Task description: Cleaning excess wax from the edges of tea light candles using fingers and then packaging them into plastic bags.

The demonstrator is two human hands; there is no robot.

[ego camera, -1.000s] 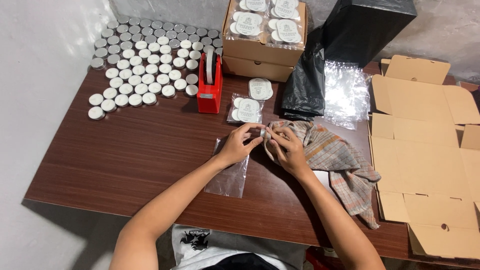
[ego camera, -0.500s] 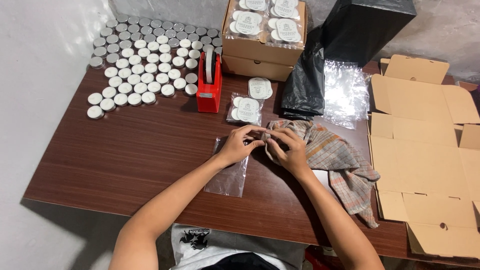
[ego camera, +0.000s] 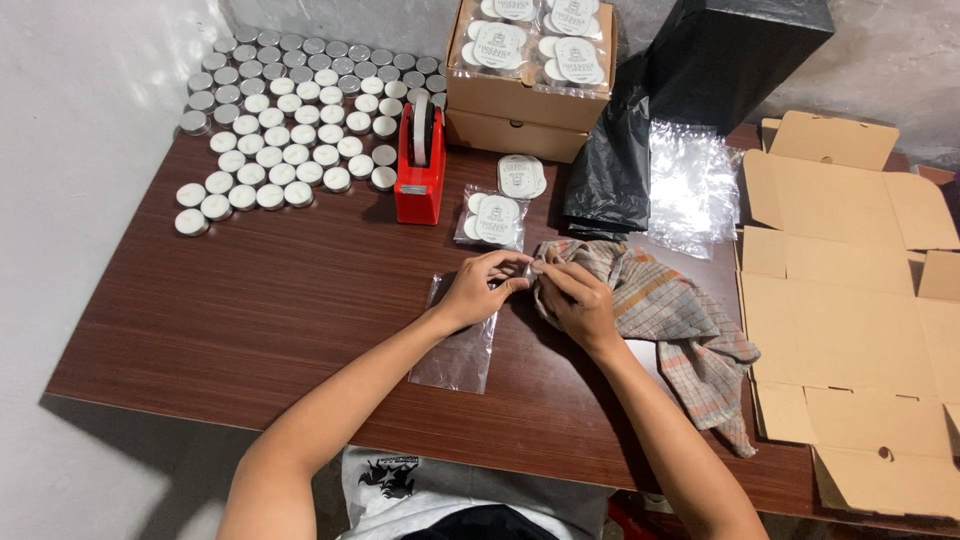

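My left hand (ego camera: 480, 288) and my right hand (ego camera: 575, 300) meet at the middle of the brown table (ego camera: 250, 300). Together they pinch a small silver tin (ego camera: 528, 271), mostly hidden by the fingers. A corner of a striped checked cloth (ego camera: 670, 315) is bunched under my right hand against the tin. An empty clear plastic bag (ego camera: 462, 335) lies flat under my left wrist. A bagged pair of white-lidded tins (ego camera: 493, 217) lies just beyond my hands.
Many small round tins (ego camera: 290, 120) fill the far left of the table. A red tape dispenser (ego camera: 420, 160) stands beside them. Behind are a cardboard box of bagged tins (ego camera: 530, 60), a black bag (ego camera: 615, 170), clear bags (ego camera: 690, 185) and flat cardboard boxes (ego camera: 850, 300) at right.
Both hands stay together at the same spot, the fingers shifting slightly around the small tin and cloth. Nothing else on the table has moved.
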